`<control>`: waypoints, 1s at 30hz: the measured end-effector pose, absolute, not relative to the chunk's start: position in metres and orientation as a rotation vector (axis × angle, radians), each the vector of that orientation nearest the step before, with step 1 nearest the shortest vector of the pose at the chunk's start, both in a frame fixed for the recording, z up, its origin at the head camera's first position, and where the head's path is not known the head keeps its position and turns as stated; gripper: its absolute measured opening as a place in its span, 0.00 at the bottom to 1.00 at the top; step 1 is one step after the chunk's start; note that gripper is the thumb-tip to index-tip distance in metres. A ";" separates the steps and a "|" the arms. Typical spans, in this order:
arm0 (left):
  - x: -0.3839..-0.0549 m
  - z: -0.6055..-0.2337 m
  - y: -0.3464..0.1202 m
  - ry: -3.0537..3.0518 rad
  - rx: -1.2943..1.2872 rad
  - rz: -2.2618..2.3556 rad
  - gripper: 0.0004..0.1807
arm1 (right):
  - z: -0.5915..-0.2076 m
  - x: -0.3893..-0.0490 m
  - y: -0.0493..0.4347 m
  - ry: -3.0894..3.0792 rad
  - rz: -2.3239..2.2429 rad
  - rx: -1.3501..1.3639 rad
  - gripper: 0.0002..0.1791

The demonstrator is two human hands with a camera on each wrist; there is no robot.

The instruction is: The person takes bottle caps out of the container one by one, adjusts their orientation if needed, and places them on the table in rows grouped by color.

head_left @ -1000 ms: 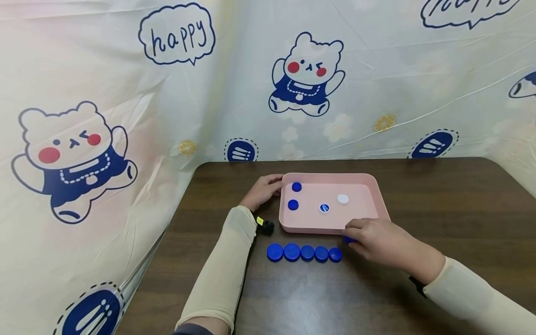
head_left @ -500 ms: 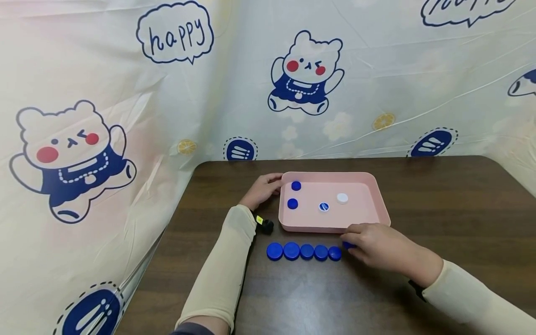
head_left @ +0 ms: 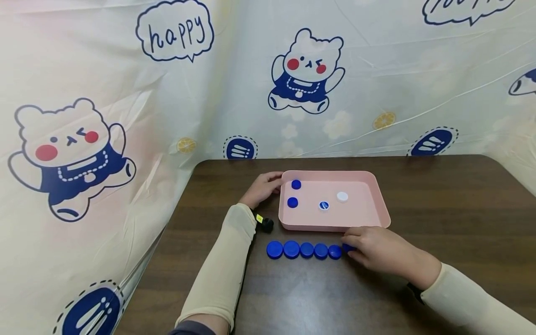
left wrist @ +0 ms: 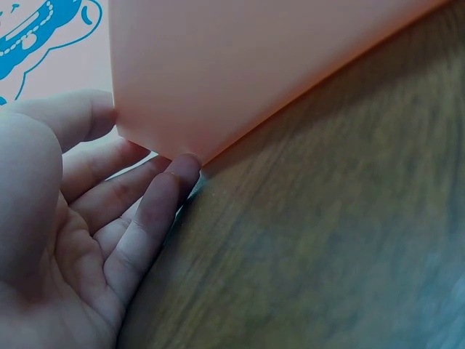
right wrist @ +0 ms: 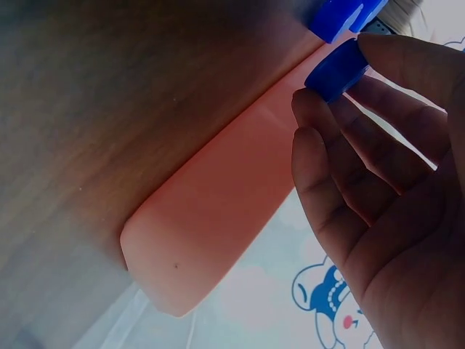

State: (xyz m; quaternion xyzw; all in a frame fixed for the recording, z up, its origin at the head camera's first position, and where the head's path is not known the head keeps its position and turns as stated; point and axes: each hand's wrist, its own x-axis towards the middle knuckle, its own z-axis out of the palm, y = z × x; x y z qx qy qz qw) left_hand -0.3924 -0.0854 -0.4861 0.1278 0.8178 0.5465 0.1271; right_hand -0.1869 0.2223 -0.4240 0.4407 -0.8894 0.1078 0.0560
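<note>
My left hand [head_left: 260, 190] is at the left end of a shallow pink tray [head_left: 326, 228], its thumb near the rim and fingertips lower on the corner, as the left wrist view shows. In front of the tray, my right hand [head_left: 383, 249] pinches a small blue bottle cap [right wrist: 337, 70] between thumb and fingertips. The cap is close beside the right end of a row of several blue caps [head_left: 307, 250], larger at the left. Inside the tray lie two blue caps [head_left: 292, 202], a white cap [head_left: 342, 197] and a white-rimmed cap with blue print [head_left: 324, 205].
The brown wooden table [head_left: 444, 209] reaches back to a pale printed cloth [head_left: 243, 70] with bears and "happy" bubbles. A small black device [head_left: 266, 225] with a yellow tag is at the left wrist, close to the tray's front left corner.
My right hand has moved slightly toward me and brought its blue cap from the tray's front edge down to the right end of the row. The left hand stays put.
</note>
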 end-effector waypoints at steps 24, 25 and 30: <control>-0.392 -0.486 -0.085 2.388 0.356 1.584 0.22 | -0.434 -0.188 0.222 -2.695 0.313 1.359 0.12; -0.391 -0.486 -0.085 2.388 0.354 1.582 0.22 | -0.434 -0.188 0.222 -2.700 0.311 1.358 0.12; -0.391 -0.486 -0.085 2.385 0.352 1.583 0.23 | -0.433 -0.187 0.221 -2.738 0.303 1.346 0.12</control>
